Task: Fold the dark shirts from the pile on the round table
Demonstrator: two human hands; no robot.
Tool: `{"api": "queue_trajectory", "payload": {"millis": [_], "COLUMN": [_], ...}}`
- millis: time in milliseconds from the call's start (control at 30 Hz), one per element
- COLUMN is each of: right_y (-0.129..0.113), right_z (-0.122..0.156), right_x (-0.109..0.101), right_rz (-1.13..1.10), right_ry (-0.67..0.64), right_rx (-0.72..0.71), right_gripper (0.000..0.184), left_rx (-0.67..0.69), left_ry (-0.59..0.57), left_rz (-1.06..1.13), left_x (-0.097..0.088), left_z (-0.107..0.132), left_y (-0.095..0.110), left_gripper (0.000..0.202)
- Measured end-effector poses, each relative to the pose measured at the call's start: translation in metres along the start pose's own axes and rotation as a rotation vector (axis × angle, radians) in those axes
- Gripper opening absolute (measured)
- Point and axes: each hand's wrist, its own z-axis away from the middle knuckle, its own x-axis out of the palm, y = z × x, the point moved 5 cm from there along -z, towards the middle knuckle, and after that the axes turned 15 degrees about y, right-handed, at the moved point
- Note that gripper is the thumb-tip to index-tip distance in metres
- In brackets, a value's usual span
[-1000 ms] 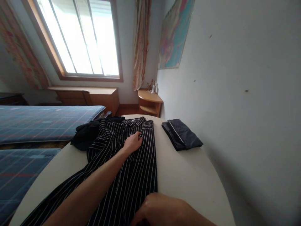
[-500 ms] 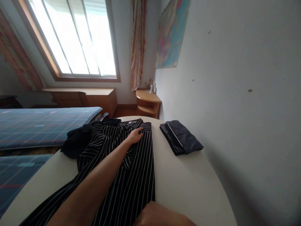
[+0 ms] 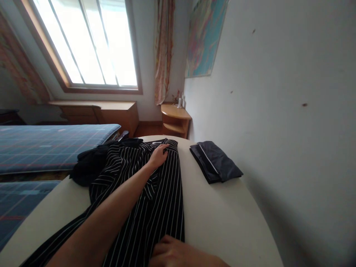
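Black trousers with white pinstripes and a tied sash at the waist lie lengthwise on the round white table. My left hand rests on them just below the waistband, its fingers stretched forward and the thumb a little apart. At the lower edge of the view, my right hand has its fingers curled on the trouser leg near its right edge; the fingertips are hidden. Left of the waist, a bunched dark garment lies at the table's edge. A folded dark grey garment with a white stripe lies on the right.
A blue plaid mattress stands beyond the table on the left, with another lower and nearer. A white wall runs along the right. Toward the window are a wooden desk and a small corner shelf.
My right hand has moved slightly left and up onto the trouser leg. The left hand has shifted slightly up, still at the waist. The camera view has tilted a little.
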Motion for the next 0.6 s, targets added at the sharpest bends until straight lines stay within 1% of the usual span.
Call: {"api": "queue_trajectory", "payload": {"millis": [100,167,233,333,433,600], "right_y": [-0.002,-0.003,-0.004,-0.005,-0.005,-0.006], "right_z": [-0.002,-0.004,-0.004,-0.003,-0.002,-0.004], "right_x": [0.001,0.002,0.003,0.003,0.005,0.017], "right_rz": [0.009,0.014,0.016,0.002,-0.029,-0.060], "right_ry": [0.022,0.020,0.022,0.036,0.026,0.001], "right_rx": [-0.022,-0.030,-0.032,-0.036,-0.039,-0.039], "right_gripper": [0.022,0.022,0.023,0.025,0.028,0.034], "left_rx": [-0.048,-0.100,-0.141,-0.159,-0.148,-0.109], "left_ry": [0.078,0.095,0.071,0.014,0.003,-0.038], "left_rz": [-0.069,-0.128,-0.177,-0.217,-0.234,-0.260], "left_x": [-0.014,-0.019,-0.019,-0.018,-0.020,-0.022], "left_z": [0.005,0.012,0.019,0.024,0.024,0.026], "left_y": [-0.006,-0.014,-0.023,-0.032,-0.034,-0.033], "left_gripper": [0.051,0.051,0.049,0.047,0.050,0.052]}}
